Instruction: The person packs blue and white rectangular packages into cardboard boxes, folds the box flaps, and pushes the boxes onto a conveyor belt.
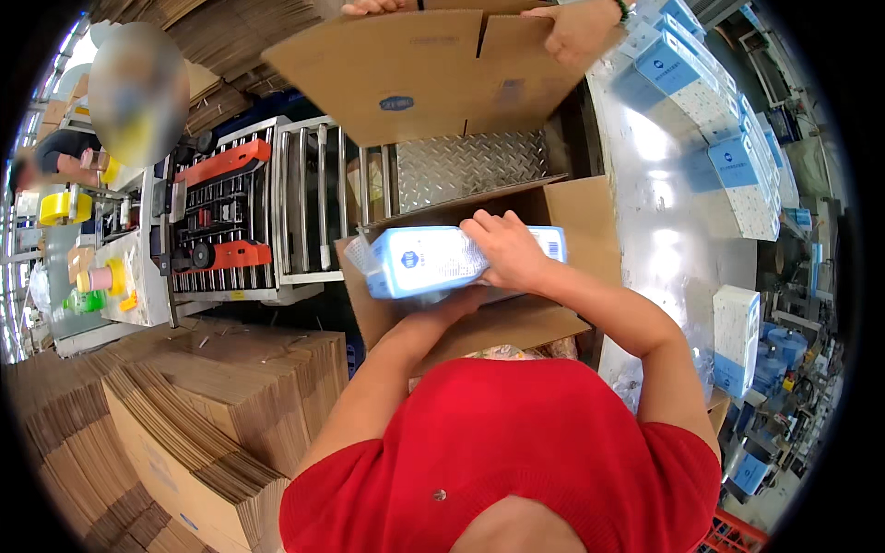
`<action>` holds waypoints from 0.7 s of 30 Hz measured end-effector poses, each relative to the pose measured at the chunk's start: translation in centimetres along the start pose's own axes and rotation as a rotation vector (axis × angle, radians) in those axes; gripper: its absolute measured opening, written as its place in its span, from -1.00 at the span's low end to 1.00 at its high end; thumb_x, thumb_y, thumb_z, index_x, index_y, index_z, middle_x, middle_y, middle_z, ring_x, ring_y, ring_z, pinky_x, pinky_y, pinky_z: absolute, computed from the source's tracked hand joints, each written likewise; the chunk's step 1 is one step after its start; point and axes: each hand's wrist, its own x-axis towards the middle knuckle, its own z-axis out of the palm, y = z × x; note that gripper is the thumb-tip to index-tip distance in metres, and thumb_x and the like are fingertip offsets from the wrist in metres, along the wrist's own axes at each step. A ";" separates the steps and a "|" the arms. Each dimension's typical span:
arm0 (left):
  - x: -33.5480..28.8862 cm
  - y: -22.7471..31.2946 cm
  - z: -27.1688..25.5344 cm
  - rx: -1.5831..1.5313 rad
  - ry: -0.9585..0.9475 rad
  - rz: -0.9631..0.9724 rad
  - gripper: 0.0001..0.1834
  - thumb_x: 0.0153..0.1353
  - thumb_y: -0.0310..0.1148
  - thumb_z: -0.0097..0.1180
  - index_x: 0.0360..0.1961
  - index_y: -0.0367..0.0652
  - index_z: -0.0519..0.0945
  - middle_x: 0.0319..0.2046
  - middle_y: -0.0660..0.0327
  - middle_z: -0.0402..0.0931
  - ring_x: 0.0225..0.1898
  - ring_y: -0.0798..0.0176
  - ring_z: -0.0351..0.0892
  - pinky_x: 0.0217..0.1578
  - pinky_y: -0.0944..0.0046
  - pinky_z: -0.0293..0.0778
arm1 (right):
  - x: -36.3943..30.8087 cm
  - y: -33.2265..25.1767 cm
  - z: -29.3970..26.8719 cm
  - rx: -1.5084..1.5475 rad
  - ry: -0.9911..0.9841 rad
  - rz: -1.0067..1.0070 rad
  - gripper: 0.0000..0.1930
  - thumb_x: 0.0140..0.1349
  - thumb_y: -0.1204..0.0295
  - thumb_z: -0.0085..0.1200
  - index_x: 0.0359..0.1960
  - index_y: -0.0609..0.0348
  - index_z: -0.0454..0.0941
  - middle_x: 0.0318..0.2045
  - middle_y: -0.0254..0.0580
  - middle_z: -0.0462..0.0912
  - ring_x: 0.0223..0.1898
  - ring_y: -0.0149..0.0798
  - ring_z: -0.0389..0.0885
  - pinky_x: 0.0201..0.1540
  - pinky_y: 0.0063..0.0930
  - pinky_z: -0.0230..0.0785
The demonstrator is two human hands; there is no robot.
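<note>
A blue-and-white plastic-wrapped pack lies level over an open cardboard carton, its clear film end at the left. My right hand grips the pack from above near its right part, fingers curled over the top face. My left hand holds it from the near lower side; the pack hides most of its fingers. The carton's flaps stand spread around the pack, and what lies inside the carton is mostly hidden.
Across from me, another person's hands hold a second carton above a diamond-plate metal surface. A roller conveyor and a tape machine stand left. Flattened cartons pile lower left. Similar packs stand along the shiny table at right.
</note>
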 end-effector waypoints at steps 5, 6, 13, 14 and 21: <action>1.1 2.7 -3.7 0.279 -0.523 0.023 -0.16 0.10 -0.40 0.00 0.35 -0.39 -0.10 0.38 -0.19 -0.12 0.38 -0.17 -0.01 0.33 0.04 0.05 | -0.6 9.9 12.8 -0.304 -0.073 -0.009 -0.27 -0.25 0.22 0.36 0.03 0.15 0.36 -0.01 -0.01 0.46 -0.04 -0.05 0.50 0.05 -0.11 0.19; 1.2 1.0 -1.9 0.227 -0.455 0.029 -0.04 0.00 -0.46 0.09 0.39 -0.27 -0.14 0.40 -0.12 -0.12 0.40 -0.14 -0.08 0.37 0.03 -0.05 | 0.8 8.9 13.0 -0.308 -0.309 0.143 -0.23 -0.26 0.21 0.37 0.08 0.15 0.37 0.03 -0.02 0.46 -0.01 -0.04 0.49 0.07 -0.10 0.19; 3.1 6.7 -11.4 0.363 -0.575 0.246 -0.51 0.14 -0.25 0.18 0.06 -0.22 0.38 -0.03 -0.09 0.49 0.03 -0.12 0.49 0.01 -0.04 0.42 | -2.1 12.9 4.7 0.057 -0.231 -0.018 -0.67 0.07 0.31 0.17 -0.10 0.00 0.50 -0.10 -0.13 0.56 -0.09 -0.01 0.56 -0.10 -0.15 0.44; 3.4 7.3 -12.7 0.357 -0.520 0.274 -0.50 0.14 -0.26 0.18 0.07 -0.23 0.38 -0.01 -0.09 0.49 0.04 -0.11 0.48 0.02 -0.02 0.41 | -3.5 13.6 -0.9 0.073 -0.164 -0.035 -0.74 0.09 0.31 0.13 -0.15 -0.01 0.51 -0.17 -0.14 0.58 -0.16 -0.02 0.58 -0.17 -0.15 0.45; 6.3 16.7 -23.3 0.102 -0.157 0.500 -0.51 0.17 -0.32 0.14 0.12 -0.20 0.38 0.02 0.02 0.45 0.00 -0.10 0.46 0.04 0.04 0.39 | -28.7 41.7 -24.4 -0.538 0.510 1.089 -0.21 -0.24 0.12 0.39 0.04 0.30 0.40 0.00 0.15 0.48 0.07 0.10 0.41 0.11 -0.14 0.32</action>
